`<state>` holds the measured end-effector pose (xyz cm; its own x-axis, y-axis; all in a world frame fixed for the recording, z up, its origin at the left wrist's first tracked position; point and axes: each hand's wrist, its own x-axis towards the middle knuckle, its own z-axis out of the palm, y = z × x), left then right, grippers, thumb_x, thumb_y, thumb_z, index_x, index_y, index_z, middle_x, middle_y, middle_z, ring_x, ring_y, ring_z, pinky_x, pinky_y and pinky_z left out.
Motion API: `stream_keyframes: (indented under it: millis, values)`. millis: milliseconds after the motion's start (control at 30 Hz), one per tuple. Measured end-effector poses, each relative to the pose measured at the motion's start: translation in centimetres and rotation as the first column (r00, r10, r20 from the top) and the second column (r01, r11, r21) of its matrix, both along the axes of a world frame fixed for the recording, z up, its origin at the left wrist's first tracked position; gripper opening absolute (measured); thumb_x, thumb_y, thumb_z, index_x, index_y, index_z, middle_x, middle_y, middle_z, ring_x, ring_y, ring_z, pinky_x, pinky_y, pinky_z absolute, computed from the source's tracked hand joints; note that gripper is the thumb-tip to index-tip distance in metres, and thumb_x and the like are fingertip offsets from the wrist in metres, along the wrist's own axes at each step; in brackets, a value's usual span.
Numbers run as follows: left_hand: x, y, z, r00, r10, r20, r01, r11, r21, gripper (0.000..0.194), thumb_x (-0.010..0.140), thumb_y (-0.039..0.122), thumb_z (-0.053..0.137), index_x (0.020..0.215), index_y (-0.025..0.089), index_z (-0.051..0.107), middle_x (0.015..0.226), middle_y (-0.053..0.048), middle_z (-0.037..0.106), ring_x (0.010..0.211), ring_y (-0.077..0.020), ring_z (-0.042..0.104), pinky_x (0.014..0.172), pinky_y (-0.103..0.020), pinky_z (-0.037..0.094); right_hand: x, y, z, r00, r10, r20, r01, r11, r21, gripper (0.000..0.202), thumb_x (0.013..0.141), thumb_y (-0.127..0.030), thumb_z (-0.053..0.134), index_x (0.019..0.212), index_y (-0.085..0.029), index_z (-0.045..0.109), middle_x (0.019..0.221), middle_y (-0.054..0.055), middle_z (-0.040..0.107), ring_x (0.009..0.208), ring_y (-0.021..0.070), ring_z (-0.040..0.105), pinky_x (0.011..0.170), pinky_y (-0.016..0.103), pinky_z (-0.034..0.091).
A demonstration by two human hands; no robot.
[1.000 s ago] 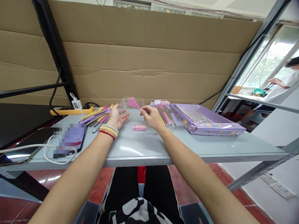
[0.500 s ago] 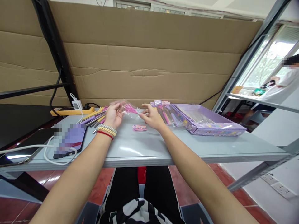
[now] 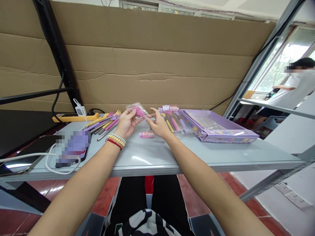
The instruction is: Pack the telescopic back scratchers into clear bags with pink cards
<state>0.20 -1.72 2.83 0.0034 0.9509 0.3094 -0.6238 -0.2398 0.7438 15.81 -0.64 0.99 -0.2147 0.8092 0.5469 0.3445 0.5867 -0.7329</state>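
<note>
1. One broad brown cardboard panel [image 3: 157, 59], creased crosswise, stood behind everything.
2. Before it ran the pale grey, glossy bench [image 3: 157, 160], carrying all the items below.
3. An open, shallow purple box [image 3: 227, 136] with patterned sides sat toward the right end of the bench, clear plastic lying inside.
4. Loose sticks [image 3: 105, 124] with metal rods and yellow, purple and pink parts, some ending in small hand shapes, lay heaped on the left, just beyond the left hand.
5. Several clear-wrapped sticks [image 3: 176, 123] with pink printed tops lay between the right hand and the purple box.
6. A flat phone-like object [image 3: 73, 147], its purple surface blurred, lay at the left with a white cable looped about it.
7. The left hand [image 3: 127, 124], with beaded bracelets and a red cord at its wrist, had its grip closed on a clear plastic bag [image 3: 136, 105], raised over the middle of the bench.
8. The right hand [image 3: 158, 123] was at the bag's lower right end, index finger extended; whether its grip was pinching anything, I cannot tell.
9. A bright pink hand-shaped piece [image 3: 139, 111] showed within the bag's outline, between both hands.
10. A small pink printed strip [image 3: 146, 134] lay flat on the bench below the bag.
</note>
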Motion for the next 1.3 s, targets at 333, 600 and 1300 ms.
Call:
stream_keyframes:
  millis: [333,600,1300]
  values:
    - [-0.4,0.1,0.3,0.999,0.046,0.008,-0.046,0.999,-0.015,0.009,0.078,0.021,0.067,0.079,0.015,0.06,0.073,-0.002,0.068,0.074,-0.0138,0.066,0.084,-0.039,0.055,-0.2,-0.3,0.2,0.993,-0.089,0.082,0.093,0.995,-0.041,0.059,0.084,-0.053,0.057,0.128,-0.017,0.044,0.091,0.006,0.066,0.055,0.0125,0.059,0.057,0.026,0.044]
    - [-1.1,0.5,0.7,0.982,0.179,0.066,-0.178,0.984,-0.016,0.008,0.079,0.018,0.067,0.076,0.015,0.06,0.071,0.0,0.068,0.071,-0.0119,0.066,0.079,-0.032,0.056,0.6,-0.4,1.1,0.969,-0.072,0.236,0.139,0.95,-0.281,0.058,0.082,-0.069,0.047,0.107,-0.017,0.055,0.051,-0.002,0.057,0.044,0.0144,0.052,0.05,0.026,0.039]
    - [-0.3,0.2,0.2,0.998,0.052,0.019,-0.052,0.998,-0.044,0.018,0.073,0.021,0.071,0.074,0.017,0.053,0.074,0.0,0.066,0.071,-0.0119,0.065,0.08,-0.031,0.054,0.5,0.9,0.0,0.982,0.085,-0.169,-0.11,0.984,-0.14,0.051,0.07,-0.03,0.065,0.115,-0.02,0.046,0.094,0.0,0.057,0.057,0.0069,0.052,0.052,0.023,0.044]
